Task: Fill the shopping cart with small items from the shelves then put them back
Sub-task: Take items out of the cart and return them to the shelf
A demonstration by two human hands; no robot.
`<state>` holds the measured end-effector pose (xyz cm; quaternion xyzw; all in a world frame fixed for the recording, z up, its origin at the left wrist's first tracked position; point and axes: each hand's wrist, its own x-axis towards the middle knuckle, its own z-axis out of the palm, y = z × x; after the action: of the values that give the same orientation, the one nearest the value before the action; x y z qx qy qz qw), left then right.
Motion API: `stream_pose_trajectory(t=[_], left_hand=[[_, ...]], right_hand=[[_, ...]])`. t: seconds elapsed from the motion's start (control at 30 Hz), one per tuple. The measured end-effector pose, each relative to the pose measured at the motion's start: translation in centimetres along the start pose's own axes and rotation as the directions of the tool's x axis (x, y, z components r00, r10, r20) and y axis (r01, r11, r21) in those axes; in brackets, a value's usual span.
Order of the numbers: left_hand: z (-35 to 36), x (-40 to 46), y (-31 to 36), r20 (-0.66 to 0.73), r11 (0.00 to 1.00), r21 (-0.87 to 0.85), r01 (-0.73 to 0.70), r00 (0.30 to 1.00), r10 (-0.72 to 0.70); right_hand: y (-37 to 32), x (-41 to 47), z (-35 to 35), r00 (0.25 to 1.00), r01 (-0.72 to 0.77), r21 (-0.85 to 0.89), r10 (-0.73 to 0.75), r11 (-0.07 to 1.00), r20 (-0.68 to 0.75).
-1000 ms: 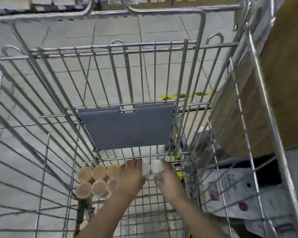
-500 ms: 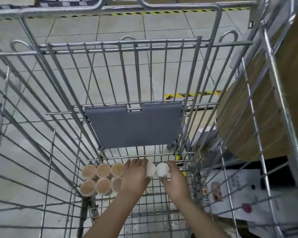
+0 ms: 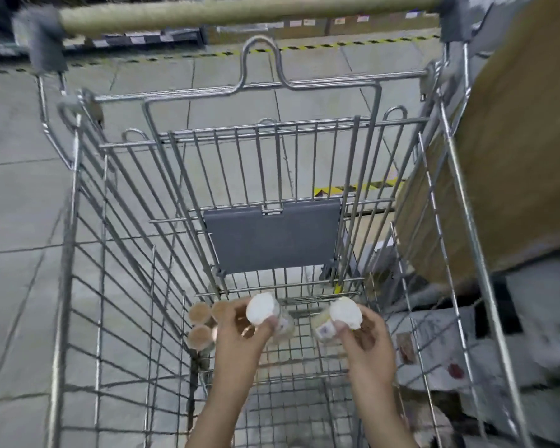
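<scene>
two white-capped jars up in two hands, three tan-lidded ones down in the cart

left hand [image 3: 240,334] curls round one white-capped jar [image 3: 262,309], thumb on its side; right hand [image 3: 366,334] grips the second white-capped jar [image 3: 344,313] the same way, the pair held apart above the wire floor of the shopping cart [image 3: 291,350]. just left of the left hand, three tan-lidded jars [image 3: 201,334] stand bunched in the corner, maybe more hidden behind the fingers. one grey seat flap [image 3: 272,236] hangs beyond both hands.
</scene>
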<state>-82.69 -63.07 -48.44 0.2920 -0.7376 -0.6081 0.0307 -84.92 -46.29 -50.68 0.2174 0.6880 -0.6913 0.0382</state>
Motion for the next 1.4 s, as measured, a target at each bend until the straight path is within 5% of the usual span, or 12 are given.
stream_pose_trajectory(t=[0.27, 0.5, 0.73, 1.07, 1.4], left_hand=[[-7.2, -9.8, 7.3, 0.088, 0.849, -0.498, 0.176, 0.984, -0.153], [-15.9, -21.2, 12.7, 0.174, 0.826, -0.527, 0.201, 0.977, -0.126], [-25.8, -32.0, 15.5, 0.154, 0.867, -0.498, 0.038, 0.987, 0.045], [-27.8, -41.8, 18.8, 0.287, 0.877, -0.472, -0.092, 0.924, 0.252], [-22.5, -52.6, 20.7, 0.640, 0.906, -0.423, -0.013, 0.704, 0.309]], right_hand=[[-7.3, -11.1, -2.8, 0.998, -0.018, 0.223, 0.005, 0.975, 0.059], [-13.2, -23.3, -5.8, 0.984, -0.089, 0.290, 0.039, 0.953, 0.173], [-17.1, -34.9, -9.4, 0.987, -0.033, 0.394, -0.032, 0.919, 0.156], [-18.4, -51.1, -17.8, 0.989, 0.144, 0.372, -0.124, 0.917, -0.078], [-16.7, -65.0, -30.4, 0.856, 0.277, 0.371, -0.052, 0.886, -0.514]])
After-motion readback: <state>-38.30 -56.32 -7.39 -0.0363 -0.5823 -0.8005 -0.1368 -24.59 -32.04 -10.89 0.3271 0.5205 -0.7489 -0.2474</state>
